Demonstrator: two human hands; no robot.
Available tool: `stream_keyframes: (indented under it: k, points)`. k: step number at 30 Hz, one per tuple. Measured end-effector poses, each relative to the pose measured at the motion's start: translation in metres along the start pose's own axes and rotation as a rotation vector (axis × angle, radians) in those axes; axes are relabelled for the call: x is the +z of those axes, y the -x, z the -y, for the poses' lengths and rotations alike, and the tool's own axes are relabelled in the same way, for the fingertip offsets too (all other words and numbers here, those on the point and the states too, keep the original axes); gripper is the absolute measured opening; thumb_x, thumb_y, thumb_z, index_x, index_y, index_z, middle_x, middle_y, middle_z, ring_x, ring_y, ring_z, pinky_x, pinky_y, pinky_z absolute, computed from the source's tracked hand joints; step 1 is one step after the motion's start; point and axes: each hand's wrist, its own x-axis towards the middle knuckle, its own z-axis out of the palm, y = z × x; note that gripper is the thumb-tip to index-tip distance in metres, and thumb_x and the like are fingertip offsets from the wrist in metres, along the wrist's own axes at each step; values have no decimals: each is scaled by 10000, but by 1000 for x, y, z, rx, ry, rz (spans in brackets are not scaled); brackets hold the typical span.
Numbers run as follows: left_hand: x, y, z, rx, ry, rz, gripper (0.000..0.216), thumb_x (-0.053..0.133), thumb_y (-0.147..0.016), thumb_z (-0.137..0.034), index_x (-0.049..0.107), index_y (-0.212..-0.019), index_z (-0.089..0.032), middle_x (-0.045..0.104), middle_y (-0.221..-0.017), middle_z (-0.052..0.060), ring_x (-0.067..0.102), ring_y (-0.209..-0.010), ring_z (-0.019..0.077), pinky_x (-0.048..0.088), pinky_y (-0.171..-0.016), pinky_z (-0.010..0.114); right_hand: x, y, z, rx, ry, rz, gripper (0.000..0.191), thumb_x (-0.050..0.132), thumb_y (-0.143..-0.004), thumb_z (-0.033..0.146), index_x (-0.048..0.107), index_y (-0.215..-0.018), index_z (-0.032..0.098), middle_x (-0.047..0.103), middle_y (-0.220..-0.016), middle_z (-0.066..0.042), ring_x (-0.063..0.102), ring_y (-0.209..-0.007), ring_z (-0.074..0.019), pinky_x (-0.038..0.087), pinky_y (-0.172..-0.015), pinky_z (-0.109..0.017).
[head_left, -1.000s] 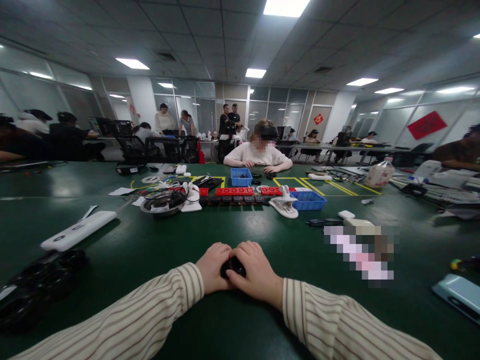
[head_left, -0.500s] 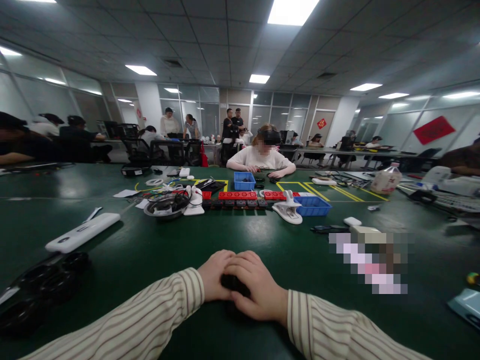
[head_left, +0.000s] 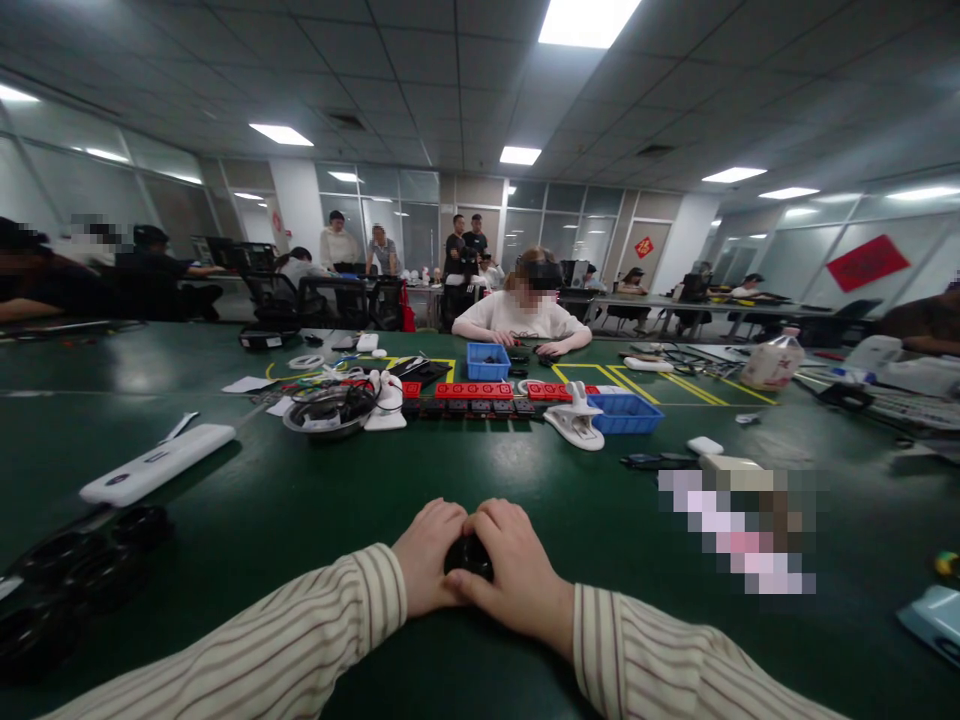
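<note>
My left hand [head_left: 426, 555] and my right hand [head_left: 514, 575] rest together on the green table [head_left: 300, 500], close in front of me. Both are closed around a small black object [head_left: 468, 556], mostly hidden between the fingers; only a dark rounded patch shows. Striped sleeves cover both forearms.
A white power strip [head_left: 156, 464] and black round trays [head_left: 67, 565] lie at left. Farther off are a metal bowl with cables [head_left: 328, 410], red blocks [head_left: 474, 391], two blue bins [head_left: 625, 412] and a white clamp [head_left: 574, 420]. A person [head_left: 523, 310] sits opposite; a pale case [head_left: 930, 620] lies at right.
The hands stay clasped on the black object in nearly the same place. My right fingers have shifted slightly, exposing more of the dark object. The view has moved a little.
</note>
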Motion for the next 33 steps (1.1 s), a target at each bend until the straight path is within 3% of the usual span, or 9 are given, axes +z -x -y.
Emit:
stream_keyframes:
  k: [3, 7, 11, 14, 18, 21, 26, 31, 33]
  points:
    - [-1, -2, 3, -4, 47, 22, 405, 711, -529, -359, 581, -857, -160, 528, -898, 54, 486, -859, 230, 385, -871, 406, -2, -1, 2, -29, 0, 50, 237, 574, -719, 347, 516, -863, 167, 510, -879, -55, 432, -817, -193, 360, -746, -348]
    - [-3, -3, 9, 65, 105, 83, 395, 724, -510, -265, 610, -881, -188, 525, -940, 31, 489, -890, 219, 408, -838, 348, -4, 0, 2, -187, -93, 35, 208, 479, -700, 218, 531, -895, 169, 556, -885, -58, 458, -832, -189, 358, -744, -339]
    - [-5, -4, 16, 151, 126, 144, 299, 726, -523, -304, 629, -786, -200, 526, -951, 16, 492, -914, 214, 403, -850, 331, -4, 0, 2, -391, -165, 29, 245, 398, -638, 144, 542, -833, 181, 605, -841, -41, 495, -833, -179, 348, -774, -350]
    - [-4, -4, 18, 164, 96, 144, 356, 724, -527, -377, 633, -827, -209, 530, -956, 21, 494, -917, 224, 400, -857, 349, -6, -1, 3, -443, -193, 11, 252, 381, -657, 146, 544, -844, 192, 623, -867, -35, 509, -847, -176, 347, -791, -356]
    - [-2, -2, 15, 153, 75, 105, 651, 746, -473, -439, 557, -1050, -205, 527, -1027, 51, 484, -961, 258, 372, -908, 405, -10, -1, 4, -400, -225, -9, 296, 403, -739, 262, 512, -1002, 180, 601, -969, -68, 488, -931, -202, 357, -809, -368]
    - [-4, -1, 12, 142, 117, 62, 748, 744, -464, -491, 501, -1104, -188, 522, -1061, 70, 476, -987, 265, 363, -923, 416, -9, -1, 2, -310, -216, -53, 356, 425, -781, 391, 483, -1047, 160, 559, -1014, -94, 468, -946, -216, 356, -830, -385]
    - [-6, -1, 6, 56, 46, 42, 766, 704, -441, -617, 498, -1021, -160, 530, -974, 78, 494, -901, 266, 400, -858, 449, -3, 1, -3, -113, -148, -114, 418, 398, -794, 534, 486, -945, 154, 530, -903, -82, 451, -832, -212, 361, -771, -386]
    - [-4, 1, -2, -17, -93, -22, 640, 678, -439, -638, 532, -850, -169, 527, -864, 37, 509, -848, 242, 196, -989, 556, -1, 1, 0, -1, -20, -57, 330, 502, -758, 490, 498, -820, 165, 502, -807, -43, 425, -766, -189, 349, -713, -350]
    - [-4, 1, -5, -40, -90, -12, 577, 699, -446, -598, 552, -808, -174, 531, -848, 29, 513, -840, 231, 186, -995, 551, -2, 0, 2, -16, -5, -11, 263, 522, -760, 426, 512, -810, 168, 504, -802, -39, 426, -773, -187, 344, -723, -348]
